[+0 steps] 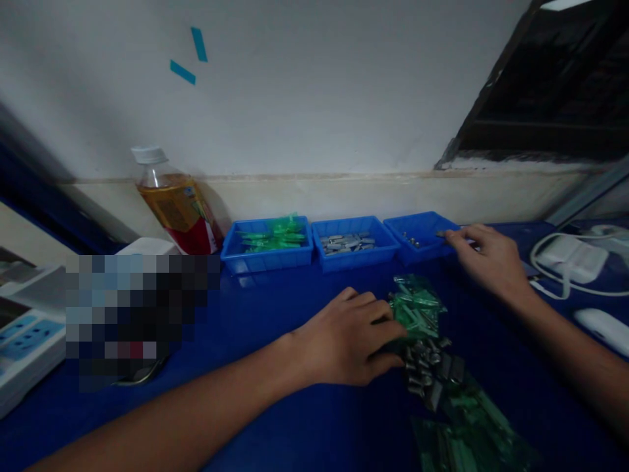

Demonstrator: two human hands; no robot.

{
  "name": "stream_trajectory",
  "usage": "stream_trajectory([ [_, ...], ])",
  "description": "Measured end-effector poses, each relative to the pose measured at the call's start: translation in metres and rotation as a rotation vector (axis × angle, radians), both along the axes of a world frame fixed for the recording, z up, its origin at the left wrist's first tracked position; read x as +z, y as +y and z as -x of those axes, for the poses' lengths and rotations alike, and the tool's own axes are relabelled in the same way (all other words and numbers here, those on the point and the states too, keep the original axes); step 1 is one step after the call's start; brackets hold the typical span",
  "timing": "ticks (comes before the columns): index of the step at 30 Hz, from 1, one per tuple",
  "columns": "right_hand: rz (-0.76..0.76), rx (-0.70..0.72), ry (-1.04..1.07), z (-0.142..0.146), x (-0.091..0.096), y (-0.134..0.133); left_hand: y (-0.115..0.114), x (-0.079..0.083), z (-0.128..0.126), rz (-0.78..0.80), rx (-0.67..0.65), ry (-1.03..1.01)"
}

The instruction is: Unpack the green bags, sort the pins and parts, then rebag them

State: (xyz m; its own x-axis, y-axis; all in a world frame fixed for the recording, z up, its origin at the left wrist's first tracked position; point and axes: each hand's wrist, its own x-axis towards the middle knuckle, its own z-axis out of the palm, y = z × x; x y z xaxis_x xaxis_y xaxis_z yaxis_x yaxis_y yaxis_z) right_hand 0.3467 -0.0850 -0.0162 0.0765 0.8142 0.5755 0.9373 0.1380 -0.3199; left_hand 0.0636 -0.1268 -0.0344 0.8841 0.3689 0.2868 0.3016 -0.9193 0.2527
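Note:
My left hand (361, 337) rests at the left edge of a pile, fingers apart and slightly curled. Its fingertips are at a clear green packet (417, 308) and a heap of small shiny metal pieces (425, 367). Over the rightmost blue bin (413, 252), my right hand (486, 255) pinches a small grey metal piece (441, 234) between thumb and finger. A few small metal bits (411, 240) lie in that bin. More green packets (472, 419) lie at the front, dim and partly cut off.
A middle blue bin (358, 262) holds flat metal pieces, and a left blue bin (268, 263) holds green packets. Behind them is a wall. A drink bottle (177, 210), a power strip (32, 334) and a blurred patch are left. A white charger with cable (572, 257) and a white mouse (603, 330) lie right.

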Motion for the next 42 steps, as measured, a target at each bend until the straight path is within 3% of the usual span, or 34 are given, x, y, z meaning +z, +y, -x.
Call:
stream_trajectory([
  [6, 0.016, -0.038, 0.044, -0.009, -0.003, 0.011, 0.002, 0.001, -0.001, 0.046, 0.048, 0.021],
  [9, -0.001, 0.07, -0.007, 0.008, 0.002, 0.015, 0.002, 0.001, -0.001, 0.08, 0.08, 0.001],
  [14, 0.072, 0.269, -0.263, 0.058, 0.012, 0.03, 0.003, 0.0, -0.001, 0.136, 0.119, -0.042],
  [18, 0.191, 0.218, -0.358, 0.085, 0.019, 0.053, 0.004, -0.001, -0.001, 0.152, 0.102, -0.038],
  [25, 0.292, 0.252, -0.442, 0.096, 0.023, 0.079, 0.005, 0.001, -0.002, 0.223, 0.137, -0.053],
  [34, 0.303, 0.194, -0.551, 0.108, 0.022, 0.072, 0.008, -0.003, -0.002, 0.257, 0.191, -0.125],
  [37, 0.237, 0.179, -0.52, 0.105, 0.024, 0.065, 0.01, -0.005, -0.002, 0.297, 0.195, -0.197],
  [42, 0.033, 0.3, -0.22, 0.098, 0.021, 0.01, 0.017, -0.013, -0.004, 0.318, 0.262, -0.426],
])
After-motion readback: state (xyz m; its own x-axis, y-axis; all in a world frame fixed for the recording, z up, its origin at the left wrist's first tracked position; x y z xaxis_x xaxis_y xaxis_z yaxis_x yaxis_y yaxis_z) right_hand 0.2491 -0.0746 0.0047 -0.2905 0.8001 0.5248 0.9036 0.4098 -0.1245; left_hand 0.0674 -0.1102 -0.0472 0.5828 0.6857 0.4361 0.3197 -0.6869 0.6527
